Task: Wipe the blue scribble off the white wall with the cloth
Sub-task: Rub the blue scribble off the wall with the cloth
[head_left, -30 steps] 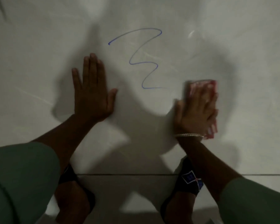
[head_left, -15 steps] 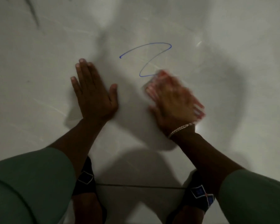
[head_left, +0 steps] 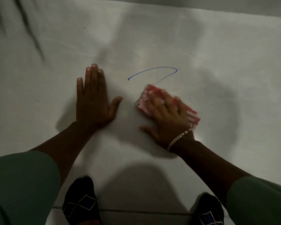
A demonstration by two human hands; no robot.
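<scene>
A thin blue scribble (head_left: 154,70) arcs across the white wall (head_left: 201,46); only its upper curve and a short diagonal tail show. Just below that tail lies a red-and-white cloth (head_left: 143,101), pressed flat to the wall under my right hand (head_left: 167,116), which is blurred and wears a bracelet at the wrist. My left hand (head_left: 94,101) rests flat on the wall to the left of the scribble, fingers together and pointing up, holding nothing.
My two feet in dark patterned socks (head_left: 81,203) stand at the base of the wall, where a dark seam (head_left: 136,211) meets the floor. Green sleeves (head_left: 23,184) fill the lower corners. Dark streaks (head_left: 31,26) mark the wall at upper left.
My right hand has swept the cloth from the right side leftward and up over the scribble. The lower zigzag of the blue line is gone. The left hand stays planted.
</scene>
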